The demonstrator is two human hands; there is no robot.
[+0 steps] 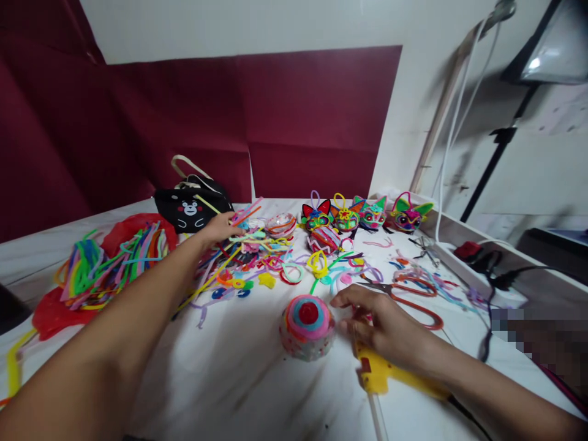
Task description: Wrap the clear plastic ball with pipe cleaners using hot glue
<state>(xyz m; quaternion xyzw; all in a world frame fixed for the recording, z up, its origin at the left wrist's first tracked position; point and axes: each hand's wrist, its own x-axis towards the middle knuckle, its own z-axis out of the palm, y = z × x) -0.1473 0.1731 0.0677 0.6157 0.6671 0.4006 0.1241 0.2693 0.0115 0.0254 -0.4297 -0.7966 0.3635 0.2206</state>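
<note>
My left hand (221, 228) reaches into a heap of coloured pipe cleaners (257, 242) at the back left. Its fingers are drawn together among the strands; what they grip is hidden. Near the middle front sits a small dome (307, 327), wrapped on top in rings of pink, blue and orange around a red centre. Beside it on the right hovers my right hand (379, 315), fingers curled but apart, the index fingertip close to the dome; whether they touch I cannot tell. Under that hand lies a yellow glue gun (376, 370) with a clear stick at its end.
Orange-handled scissors (416, 288) lie right of my right hand. Several decorated animal-head ornaments (372, 213) stand at the back. At left are a red bag (50, 315) of pipe cleaners and a black bag (193, 205). A power strip (478, 275) and cables line the right edge.
</note>
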